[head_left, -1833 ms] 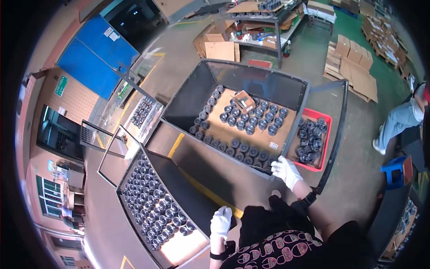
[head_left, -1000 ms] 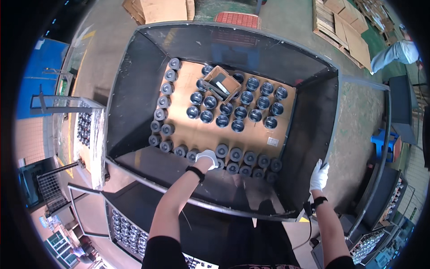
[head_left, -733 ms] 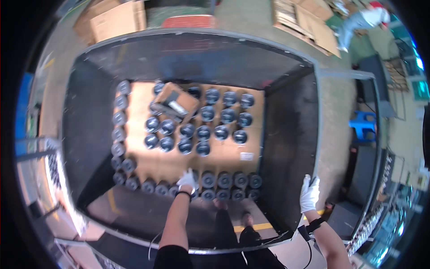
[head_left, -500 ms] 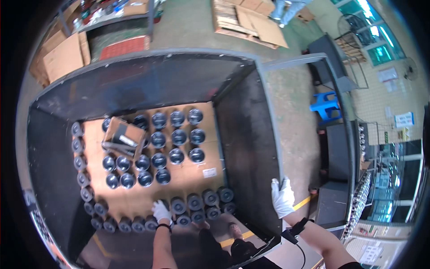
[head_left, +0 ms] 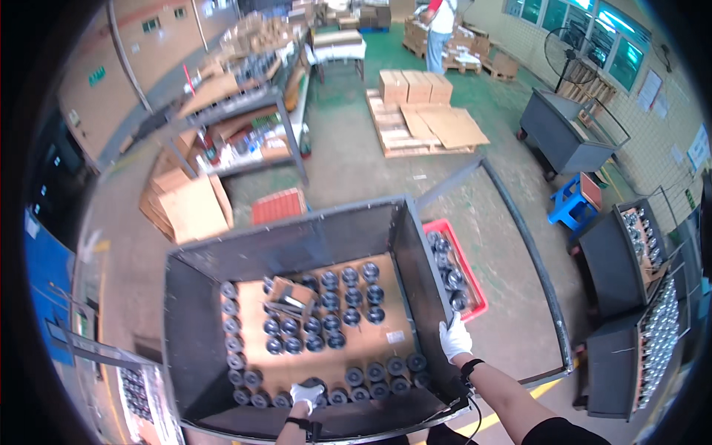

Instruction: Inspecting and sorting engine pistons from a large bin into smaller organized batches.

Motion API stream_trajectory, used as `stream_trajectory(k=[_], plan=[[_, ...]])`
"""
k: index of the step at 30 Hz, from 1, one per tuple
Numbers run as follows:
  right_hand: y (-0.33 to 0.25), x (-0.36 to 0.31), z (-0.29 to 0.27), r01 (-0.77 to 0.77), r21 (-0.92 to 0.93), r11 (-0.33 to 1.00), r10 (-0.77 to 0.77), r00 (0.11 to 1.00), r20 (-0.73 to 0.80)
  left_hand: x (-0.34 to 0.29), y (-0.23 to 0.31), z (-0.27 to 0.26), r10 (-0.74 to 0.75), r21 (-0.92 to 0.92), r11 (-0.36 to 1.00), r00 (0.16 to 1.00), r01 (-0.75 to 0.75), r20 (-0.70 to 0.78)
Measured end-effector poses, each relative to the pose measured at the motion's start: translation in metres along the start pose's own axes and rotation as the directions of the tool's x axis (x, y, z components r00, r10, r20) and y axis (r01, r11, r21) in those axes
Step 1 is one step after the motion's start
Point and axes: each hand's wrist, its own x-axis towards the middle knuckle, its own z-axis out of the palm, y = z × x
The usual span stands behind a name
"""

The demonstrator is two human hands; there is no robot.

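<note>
A large dark metal bin (head_left: 297,237) stands in front of me, its bottom lined with a brown cardboard sheet (head_left: 371,331). My left hand (head_left: 304,394), in a white glove, reaches inside near the front wall. Its fingers are closed on a dark round metal part (head_left: 317,385) in the front row. Rows of similar round parts (head_left: 377,372) stand along the near and left sides, and shinier ones (head_left: 331,300) fill the middle. My gloved right hand (head_left: 455,340) grips the bin's right rim. An open small cardboard box (head_left: 291,297) lies tilted on some of the parts.
A red crate (head_left: 478,285) of metal parts sits right of the bin, inside a grey metal frame (head_left: 528,248). More grey bins (head_left: 604,248) and a blue stool (head_left: 569,202) stand at the right. Beyond are a pallet with cartons (head_left: 386,130), a workbench (head_left: 222,104) and a person (head_left: 440,33).
My view has tilted up, showing more of the room and the red crate. My left hand remains by the front row; my right hand stays on the rim, slightly farther along it.
</note>
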Motion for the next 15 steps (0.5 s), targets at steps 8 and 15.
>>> stream_trajectory(k=[8,15], plan=[[0.050,-0.083,-0.066,0.071,0.426,0.902,-0.230,0.914,0.334,-0.275,0.075,-0.112,0.284,-0.551,0.835,0.864,-0.010,0.415],[0.096,-0.209,-0.212,-0.432,0.646,0.630,-0.521,0.381,0.764,-0.434,0.060,-0.034,0.611,-0.601,0.748,0.646,-0.281,0.457]])
